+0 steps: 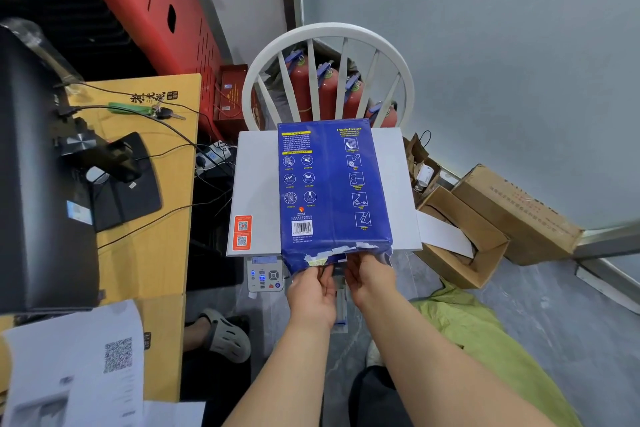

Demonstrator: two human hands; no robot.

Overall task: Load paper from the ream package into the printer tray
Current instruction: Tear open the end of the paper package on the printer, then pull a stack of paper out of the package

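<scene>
A blue ream package (332,184) with white and yellow print lies flat on the white lid of the printer (256,191). Its near end is torn open, with ragged wrapper flaps hanging over the printer's front edge. My left hand (313,291) pinches the left flap of the torn wrapper. My right hand (370,279) holds the right flap beside it. The paper inside is hidden by the wrapper. The printer's control panel (265,274) shows below the lid. The tray is mostly hidden behind my hands.
A white spindle-back chair (327,45) stands behind the printer, red fire extinguishers (325,94) beyond it. A yellow desk (156,184) with cables, keys and a black monitor is at left. Open cardboard boxes (485,218) sit at right, a green cloth (485,340) below them.
</scene>
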